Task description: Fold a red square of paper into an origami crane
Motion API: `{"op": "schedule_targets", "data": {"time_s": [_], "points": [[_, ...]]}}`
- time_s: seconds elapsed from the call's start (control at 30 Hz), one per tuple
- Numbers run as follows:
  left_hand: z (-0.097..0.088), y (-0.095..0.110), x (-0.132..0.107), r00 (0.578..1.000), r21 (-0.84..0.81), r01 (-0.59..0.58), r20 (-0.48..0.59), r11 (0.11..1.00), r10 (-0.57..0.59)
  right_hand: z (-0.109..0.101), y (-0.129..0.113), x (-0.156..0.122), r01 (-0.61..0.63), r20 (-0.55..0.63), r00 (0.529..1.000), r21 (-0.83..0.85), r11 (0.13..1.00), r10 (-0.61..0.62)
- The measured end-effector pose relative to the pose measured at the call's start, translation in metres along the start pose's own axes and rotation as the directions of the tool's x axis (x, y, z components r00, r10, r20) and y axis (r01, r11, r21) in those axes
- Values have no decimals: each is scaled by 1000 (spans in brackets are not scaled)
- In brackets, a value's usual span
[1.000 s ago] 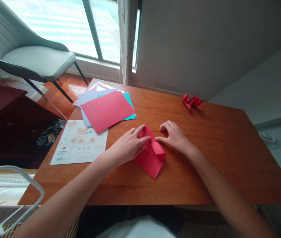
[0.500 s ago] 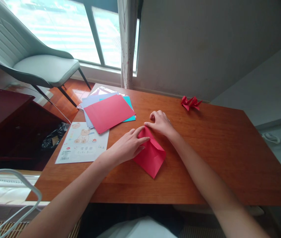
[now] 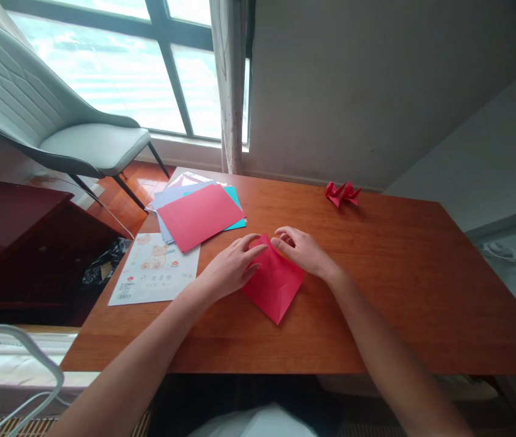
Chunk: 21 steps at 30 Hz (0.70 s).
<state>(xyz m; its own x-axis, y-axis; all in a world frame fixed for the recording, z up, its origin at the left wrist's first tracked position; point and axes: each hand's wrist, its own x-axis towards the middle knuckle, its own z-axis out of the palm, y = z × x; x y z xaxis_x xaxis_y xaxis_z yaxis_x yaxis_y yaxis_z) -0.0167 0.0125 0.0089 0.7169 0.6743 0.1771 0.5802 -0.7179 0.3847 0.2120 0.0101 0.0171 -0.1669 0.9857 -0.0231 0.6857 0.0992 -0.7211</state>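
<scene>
A folded red sheet of paper (image 3: 276,291) lies on the wooden table in front of me, one corner pointing towards me and another pointing away. Over its upper left side rests my left hand (image 3: 233,264), fingers and thumb apart, the fingertips at the paper. My right hand (image 3: 303,250) is at the upper right edge, its fingers bent and the thumb apart from them, close to the far corner. Neither hand visibly grips the sheet. Part of its left edge is hidden by my left hand.
Left on the table (image 3: 403,291) are a stack topped by red paper (image 3: 201,215) and a white sheet with a bear drawing (image 3: 155,267). Red folded paper figures (image 3: 343,193) stand at the back right. A grey chair (image 3: 98,145) is beyond the table's left side.
The raised flap on the red paper now lies flatter. My right hand has moved slightly down to the paper's upper right edge, and my left fingers have spread. The view has tilted up a little.
</scene>
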Motion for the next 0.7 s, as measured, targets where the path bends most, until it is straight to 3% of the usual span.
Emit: {"op": "schedule_targets", "data": {"time_s": [0.13,0.33,0.63,0.7], "points": [[-6,2,2,984,115,169,-78,979,-161,2,-1,-28,-23,-34,999,-89,996,20],[-8,11,-3,928,224,372,-117,901,-354,11,9,-29,-99,-201,978,-242,965,50],[7,23,2,933,351,351,-58,868,-354,10,16,-34,-196,-279,957,-421,886,79],[7,23,3,939,358,333,-44,872,-341,9,17,-34,-188,-306,951,-485,854,36]]}}
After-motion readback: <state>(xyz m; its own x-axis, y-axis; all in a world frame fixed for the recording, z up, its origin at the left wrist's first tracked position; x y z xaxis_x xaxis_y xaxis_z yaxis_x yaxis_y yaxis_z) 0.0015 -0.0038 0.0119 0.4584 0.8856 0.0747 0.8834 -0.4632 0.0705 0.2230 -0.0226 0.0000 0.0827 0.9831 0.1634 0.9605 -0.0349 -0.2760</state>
